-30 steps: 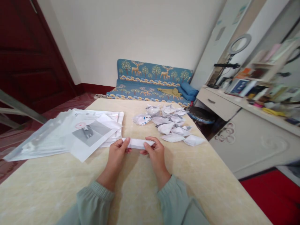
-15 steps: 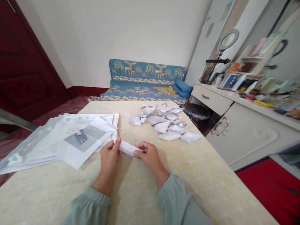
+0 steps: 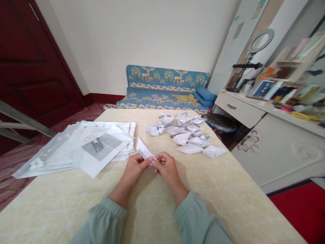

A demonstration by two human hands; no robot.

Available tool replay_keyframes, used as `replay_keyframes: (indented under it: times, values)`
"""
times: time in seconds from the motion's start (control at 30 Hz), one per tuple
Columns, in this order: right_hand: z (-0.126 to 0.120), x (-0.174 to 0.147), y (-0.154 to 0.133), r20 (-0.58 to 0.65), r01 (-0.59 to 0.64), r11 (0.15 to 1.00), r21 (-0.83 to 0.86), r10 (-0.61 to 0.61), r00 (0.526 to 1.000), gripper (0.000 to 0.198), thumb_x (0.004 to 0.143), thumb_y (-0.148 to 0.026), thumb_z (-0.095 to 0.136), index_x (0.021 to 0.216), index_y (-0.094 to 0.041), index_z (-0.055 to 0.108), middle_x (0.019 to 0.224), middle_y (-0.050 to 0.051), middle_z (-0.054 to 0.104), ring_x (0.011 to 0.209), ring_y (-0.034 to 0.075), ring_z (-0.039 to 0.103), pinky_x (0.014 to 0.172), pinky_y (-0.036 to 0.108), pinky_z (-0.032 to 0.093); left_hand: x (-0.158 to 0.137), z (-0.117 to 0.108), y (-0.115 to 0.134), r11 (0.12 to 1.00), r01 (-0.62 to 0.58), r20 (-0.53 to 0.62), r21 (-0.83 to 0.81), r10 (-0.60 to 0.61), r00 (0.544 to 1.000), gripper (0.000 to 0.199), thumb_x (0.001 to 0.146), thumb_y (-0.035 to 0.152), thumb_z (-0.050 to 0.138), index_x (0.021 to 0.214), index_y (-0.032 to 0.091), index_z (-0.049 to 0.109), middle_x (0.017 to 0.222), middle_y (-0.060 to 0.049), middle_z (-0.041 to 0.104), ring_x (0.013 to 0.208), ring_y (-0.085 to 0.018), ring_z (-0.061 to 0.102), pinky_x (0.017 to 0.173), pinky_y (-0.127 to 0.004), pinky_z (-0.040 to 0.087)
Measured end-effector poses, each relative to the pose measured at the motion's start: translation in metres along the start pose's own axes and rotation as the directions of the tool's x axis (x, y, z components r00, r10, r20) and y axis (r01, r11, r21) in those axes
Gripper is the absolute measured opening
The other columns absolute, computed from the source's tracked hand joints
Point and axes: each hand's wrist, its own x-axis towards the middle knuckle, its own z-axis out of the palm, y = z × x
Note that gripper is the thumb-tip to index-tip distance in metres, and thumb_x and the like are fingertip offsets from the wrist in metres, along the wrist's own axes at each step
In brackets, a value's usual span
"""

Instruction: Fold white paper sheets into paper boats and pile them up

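A narrow folded strip of white paper is pinched between both hands above the table, its free end pointing away to the upper left with a slanted tip. My left hand is closed on its near left side, thumb on top. My right hand grips the near end, and the two thumbs almost meet there. Beyond and to the right lie several folded paper boats in a cluster. Left of my hands a printed sheet rests on a stack of papers in clear sleeves.
The table has a pale yellow patterned cover. Past its far edge stands a blue sofa with a deer print. A round black stool is by the right edge, near a white dresser crowded with items and a ring light.
My hands have come closer together, and the paper strip has turned from lying crosswise to pointing away from me. The whole view has shifted slightly, so the scene sits farther right.
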Motion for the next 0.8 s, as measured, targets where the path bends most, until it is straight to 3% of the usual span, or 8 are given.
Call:
replay_keyframes:
  times: [0.2, 0.3, 0.57, 0.67, 0.8]
  values:
    - [-0.002, 0.0019, -0.0002, 0.09, 0.008, 0.997, -0.072, -0.001, 0.996, 0.019, 0.064, -0.03, 0.068, 0.07, -0.017, 0.054, 0.053, -0.005, 0.056, 0.037, 0.006, 0.046, 0.035, 0.017, 0.032, 0.0024, -0.0016, -0.0031, 0.999, -0.026, -0.195, -0.027, 0.02, 0.981, 0.025, 0.057, 0.032, 0.079, 0.057, 0.011, 0.064, 0.049, 0.0, 0.061, 0.042, -0.008, 0.048, 0.043, -0.019, 0.036]
    - [-0.0023, 0.0025, -0.0023, 0.1, -0.009, 0.996, -0.09, 0.018, 0.995, 0.019, 0.064, -0.031, 0.067, 0.069, -0.018, 0.054, 0.052, -0.005, 0.055, 0.037, 0.006, 0.045, 0.035, 0.017, 0.032, 0.0039, -0.0023, -0.0046, 0.999, -0.037, -0.238, -0.025, 0.03, 0.971, 0.026, 0.055, 0.031, 0.08, 0.058, 0.01, 0.065, 0.05, -0.001, 0.062, 0.042, -0.009, 0.049, 0.044, -0.02, 0.037]
    - [-0.0011, 0.0035, 0.0038, 0.059, 0.006, 0.996, -0.091, -0.001, 0.998, 0.024, 0.065, -0.033, 0.069, 0.075, -0.018, 0.053, 0.053, -0.006, 0.054, 0.037, 0.006, 0.044, 0.035, 0.017, 0.029, 0.0029, 0.0, -0.0028, 0.999, -0.03, -0.244, -0.037, 0.02, 0.969, 0.027, 0.056, 0.032, 0.08, 0.059, 0.011, 0.064, 0.048, 0.0, 0.06, 0.039, -0.008, 0.047, 0.04, -0.02, 0.034]
    - [-0.0019, 0.0022, 0.0045, 0.063, 0.014, 0.996, -0.09, -0.008, 0.998, 0.027, 0.066, -0.036, 0.07, 0.081, -0.018, 0.055, 0.055, -0.006, 0.055, 0.038, 0.006, 0.042, 0.036, 0.017, 0.028, 0.0015, 0.0011, -0.0018, 0.997, -0.027, -0.189, -0.075, 0.012, 0.982, 0.028, 0.055, 0.034, 0.081, 0.06, 0.011, 0.064, 0.049, 0.0, 0.061, 0.04, -0.009, 0.048, 0.041, -0.021, 0.036]
    - [-0.0071, 0.0008, 0.0025, 0.112, 0.005, 0.992, -0.126, 0.009, 0.994, 0.028, 0.07, -0.042, 0.068, 0.072, -0.015, 0.059, 0.049, -0.005, 0.05, 0.039, 0.005, 0.035, 0.038, 0.019, 0.023, 0.001, 0.0008, -0.0005, 0.992, -0.049, -0.127, -0.116, 0.035, 0.991, 0.03, 0.059, 0.036, 0.079, 0.061, 0.012, 0.063, 0.052, 0.0, 0.061, 0.043, -0.009, 0.05, 0.043, -0.021, 0.038]
